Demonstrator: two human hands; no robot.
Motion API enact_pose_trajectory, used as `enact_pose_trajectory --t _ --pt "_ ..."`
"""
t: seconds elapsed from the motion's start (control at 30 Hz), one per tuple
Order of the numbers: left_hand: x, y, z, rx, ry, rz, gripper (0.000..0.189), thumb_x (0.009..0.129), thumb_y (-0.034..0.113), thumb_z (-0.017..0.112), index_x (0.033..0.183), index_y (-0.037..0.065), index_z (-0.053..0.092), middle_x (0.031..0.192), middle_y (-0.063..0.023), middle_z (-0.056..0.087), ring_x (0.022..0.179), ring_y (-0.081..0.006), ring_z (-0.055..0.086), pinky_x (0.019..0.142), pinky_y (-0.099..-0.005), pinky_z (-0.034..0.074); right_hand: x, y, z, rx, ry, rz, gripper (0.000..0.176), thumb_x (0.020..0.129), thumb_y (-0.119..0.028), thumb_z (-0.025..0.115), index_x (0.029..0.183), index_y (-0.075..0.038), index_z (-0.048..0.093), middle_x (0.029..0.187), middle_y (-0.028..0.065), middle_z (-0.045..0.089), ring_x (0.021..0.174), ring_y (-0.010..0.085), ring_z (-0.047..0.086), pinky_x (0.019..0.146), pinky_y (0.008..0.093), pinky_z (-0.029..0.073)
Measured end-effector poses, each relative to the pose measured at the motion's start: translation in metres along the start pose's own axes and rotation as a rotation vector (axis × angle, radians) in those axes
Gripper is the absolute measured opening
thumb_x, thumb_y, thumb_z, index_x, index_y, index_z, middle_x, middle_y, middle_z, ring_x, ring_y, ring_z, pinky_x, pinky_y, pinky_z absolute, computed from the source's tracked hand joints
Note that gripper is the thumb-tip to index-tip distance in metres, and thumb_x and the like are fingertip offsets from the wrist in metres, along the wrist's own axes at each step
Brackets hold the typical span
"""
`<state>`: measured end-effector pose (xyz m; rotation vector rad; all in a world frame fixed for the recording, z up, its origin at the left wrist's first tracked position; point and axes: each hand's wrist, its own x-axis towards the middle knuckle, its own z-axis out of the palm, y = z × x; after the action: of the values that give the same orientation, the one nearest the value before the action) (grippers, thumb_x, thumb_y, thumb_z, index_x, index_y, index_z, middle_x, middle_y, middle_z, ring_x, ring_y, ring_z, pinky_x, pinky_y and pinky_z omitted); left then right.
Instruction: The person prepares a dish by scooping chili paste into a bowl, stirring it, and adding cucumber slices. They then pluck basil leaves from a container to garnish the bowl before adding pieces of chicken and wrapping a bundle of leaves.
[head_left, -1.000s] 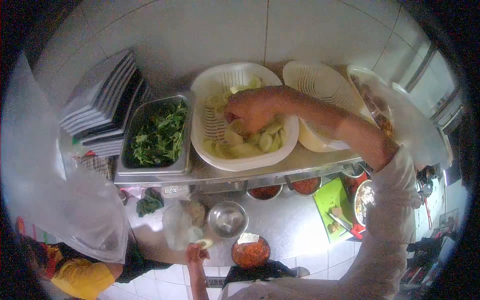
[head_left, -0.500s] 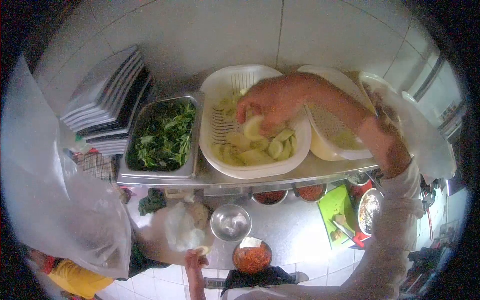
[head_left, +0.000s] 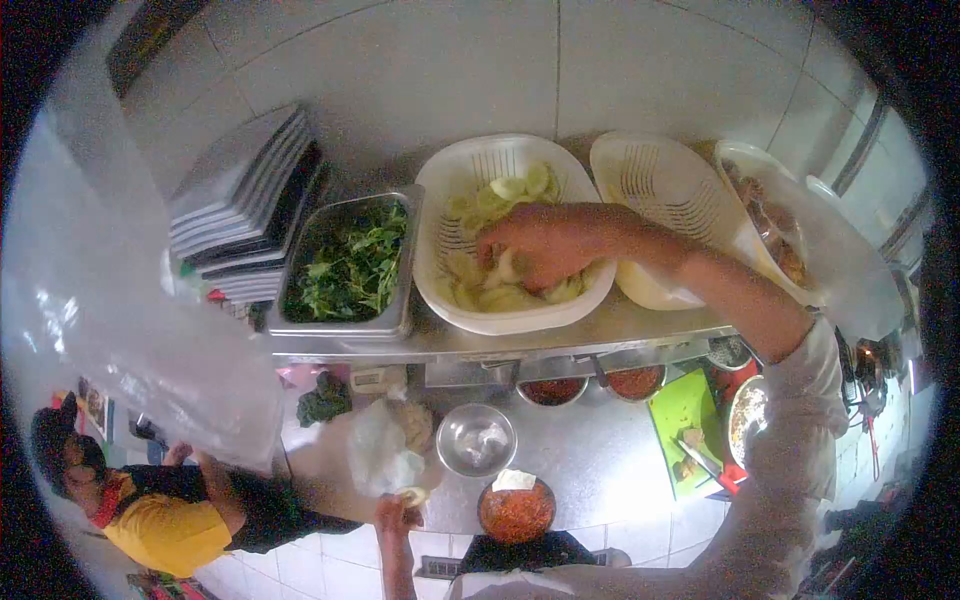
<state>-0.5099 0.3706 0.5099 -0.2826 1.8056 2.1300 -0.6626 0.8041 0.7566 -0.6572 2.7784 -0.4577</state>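
Note:
My right hand [head_left: 540,248] reaches down into a white slotted colander [head_left: 432,290] on the raised steel shelf. Its fingers are curled round a pale green vegetable slice [head_left: 506,267]. More pale slices [head_left: 538,180] lie at the back of the colander and below the hand, which hides part of them. Low in the view, my left hand [head_left: 396,513] pinches a pale round slice [head_left: 412,496] over the front edge of the steel counter. Close to it are a crumpled clear plastic bag [head_left: 375,455] and a bowl of shredded orange-red food [head_left: 517,512] with a white piece on its rim.
On the shelf stand a steel pan of leafy greens [head_left: 350,262], stacked trays [head_left: 245,205] and a second colander [head_left: 655,165]. Below are a metal bowl [head_left: 477,440] and a green cutting board [head_left: 690,415] with a red-handled knife. A person in yellow [head_left: 175,525] stands at left.
My right hand has shifted lower within the colander, uncovering slices at the back. My left hand keeps its slice. The view has swung left, bringing more of the person in yellow into sight.

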Motion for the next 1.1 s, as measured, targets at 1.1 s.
enact_pose_trajectory --t 1.1 --pt "-0.062 0.116 0.147 0.885 -0.849 0.696 0.039 0.096 0.035 0.059 0.121 0.005 0.06 0.098 -0.0127 0.067 0.089 -0.0234 0.065 0.08 -0.0363 0.052 -0.224 -0.174 0.293 1.364 0.693 0.482 0.045 0.081 -0.011 0.077 0.12 -0.005 0.057 0.09 0.0108 0.071 0.069 0.015 0.068 0.059 0.0275 0.055"
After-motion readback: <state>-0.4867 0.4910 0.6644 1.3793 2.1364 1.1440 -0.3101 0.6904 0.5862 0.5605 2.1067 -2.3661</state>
